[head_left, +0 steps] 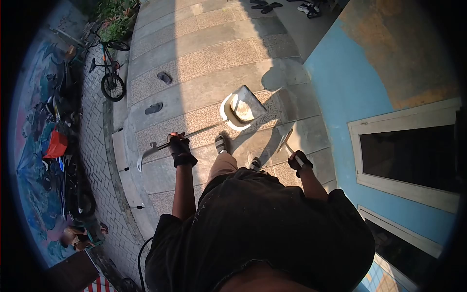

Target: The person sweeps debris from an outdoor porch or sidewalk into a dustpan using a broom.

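Both hands are gripping tools over the sunlit paving.
From my remote view, I am seeing the gloved left hand (179, 144) clenching the long handle of a dustpan (243, 108), its pan sitting ahead of the sandals (221, 141); I cannot tell whether it is touching the paving (204, 92). The gloved right hand (299, 163) is closing around a handled tool (286, 140), its type unclear.

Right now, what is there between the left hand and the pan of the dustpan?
The long handle runs from the left hand to the pan, over paving; the head view shows it.
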`<state>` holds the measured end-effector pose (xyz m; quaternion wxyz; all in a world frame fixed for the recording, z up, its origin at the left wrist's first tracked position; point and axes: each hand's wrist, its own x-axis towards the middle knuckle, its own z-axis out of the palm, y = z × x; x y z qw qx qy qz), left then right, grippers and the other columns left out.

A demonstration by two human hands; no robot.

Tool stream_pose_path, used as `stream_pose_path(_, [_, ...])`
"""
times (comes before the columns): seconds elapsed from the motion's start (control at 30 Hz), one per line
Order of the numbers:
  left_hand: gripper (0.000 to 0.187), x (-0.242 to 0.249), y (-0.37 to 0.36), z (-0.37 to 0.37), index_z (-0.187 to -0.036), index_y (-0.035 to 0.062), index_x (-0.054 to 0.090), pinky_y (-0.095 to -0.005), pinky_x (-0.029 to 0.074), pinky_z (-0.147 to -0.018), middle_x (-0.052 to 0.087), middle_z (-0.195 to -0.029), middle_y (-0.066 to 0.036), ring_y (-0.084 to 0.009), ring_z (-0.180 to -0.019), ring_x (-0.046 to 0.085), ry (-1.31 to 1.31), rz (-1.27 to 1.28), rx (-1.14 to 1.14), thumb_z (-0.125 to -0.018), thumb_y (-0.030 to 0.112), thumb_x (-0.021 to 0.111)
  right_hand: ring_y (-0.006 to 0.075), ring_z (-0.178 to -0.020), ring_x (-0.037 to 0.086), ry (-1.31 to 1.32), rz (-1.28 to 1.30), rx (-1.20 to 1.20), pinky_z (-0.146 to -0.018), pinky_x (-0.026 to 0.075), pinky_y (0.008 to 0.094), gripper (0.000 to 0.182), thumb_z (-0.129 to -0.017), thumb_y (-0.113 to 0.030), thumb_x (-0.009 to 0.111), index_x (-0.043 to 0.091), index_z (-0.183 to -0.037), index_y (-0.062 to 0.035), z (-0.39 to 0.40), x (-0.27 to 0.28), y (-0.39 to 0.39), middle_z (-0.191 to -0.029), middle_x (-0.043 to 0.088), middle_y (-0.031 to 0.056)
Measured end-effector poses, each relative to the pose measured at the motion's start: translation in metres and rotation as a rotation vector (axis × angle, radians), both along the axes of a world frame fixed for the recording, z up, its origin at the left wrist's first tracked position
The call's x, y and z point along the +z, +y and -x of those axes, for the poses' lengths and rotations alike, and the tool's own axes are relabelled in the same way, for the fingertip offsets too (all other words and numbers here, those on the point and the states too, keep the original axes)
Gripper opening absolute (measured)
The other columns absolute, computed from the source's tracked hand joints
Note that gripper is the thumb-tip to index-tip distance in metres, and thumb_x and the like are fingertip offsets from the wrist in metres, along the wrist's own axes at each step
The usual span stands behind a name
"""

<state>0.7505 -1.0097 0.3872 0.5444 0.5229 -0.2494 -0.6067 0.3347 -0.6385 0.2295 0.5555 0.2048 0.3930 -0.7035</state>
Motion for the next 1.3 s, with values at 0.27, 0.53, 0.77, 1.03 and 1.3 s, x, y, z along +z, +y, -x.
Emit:
stream_pose_path(0.27, [0.003, -0.005, -0.159, 0.093, -0.085, 0.0123, 0.052, -0.0263, 0.034, -0.051, 0.047, -0.062, -0.003, -0.0181, -0.074, 0.055, 0.043, 0.022, -0.192, -0.086, 0.015, 0.052, 0.0237, -0.056, 0.045, -0.059, -0.164, -0.298, -0.057, 0.042, 0.0358, 0.012, -0.087, -0.010, 0.046, 0.046, -0.075, -0.0063, -0.011, 0.010, -0.109, -0.065, 0.047, 0.0085])
stream_pose_path(0.53, [0.004, 0.001, -0.280, 0.231, -0.086, 0.0097, 0.051, -0.0233, 0.030, -0.044, 0.057, -0.069, -0.009, -0.0116, -0.049, 0.040, 0.091, 0.028, -0.503, -0.082, 0.008, 0.050, 0.0241, -0.055, 0.051, 0.093, -0.063, -0.434, -0.054, 0.043, 0.0368, 0.020, -0.092, -0.019, 0.051, 0.052, -0.079, -0.0037, -0.052, 0.013, -0.152, -0.066, 0.055, 0.0114])
stream_pose_path(0.77, [0.005, 0.006, -0.335, 0.378, -0.088, 0.0099, 0.053, -0.0255, 0.035, -0.049, 0.053, -0.068, -0.004, -0.0142, -0.057, 0.049, 0.100, 0.066, -0.779, -0.084, 0.009, 0.050, 0.0221, -0.041, 0.045, -0.052, -0.200, -0.734, -0.041, 0.038, 0.0334, 0.016, -0.082, -0.017, 0.051, 0.049, -0.069, -0.0066, -0.048, 0.018, -0.204, -0.054, 0.048, 0.0090])
stream_pose_path(1.03, [0.005, -0.001, -0.391, 0.497, -0.090, 0.0101, 0.052, -0.0321, 0.040, -0.055, 0.051, -0.069, -0.002, -0.0232, -0.088, 0.062, 0.068, 0.058, -0.957, -0.085, 0.013, 0.051, 0.0214, -0.044, 0.044, 0.010, -0.366, -0.799, -0.043, 0.038, 0.0285, 0.018, -0.082, -0.016, 0.052, 0.047, -0.066, -0.0087, 0.008, -0.008, -0.230, -0.055, 0.047, 0.0082])
stream_pose_path(1.3, [0.013, -0.003, -0.414, 0.622, -0.097, 0.0086, 0.051, -0.0300, 0.036, -0.052, 0.054, -0.073, -0.003, -0.0248, -0.099, 0.063, 0.011, 0.080, -1.181, -0.085, 0.013, 0.049, 0.0180, -0.044, 0.039, 0.091, -0.465, -0.760, -0.041, 0.031, 0.0310, 0.023, -0.084, -0.025, 0.053, 0.051, -0.068, -0.0081, 0.027, 0.005, -0.247, -0.058, 0.048, 0.0067])
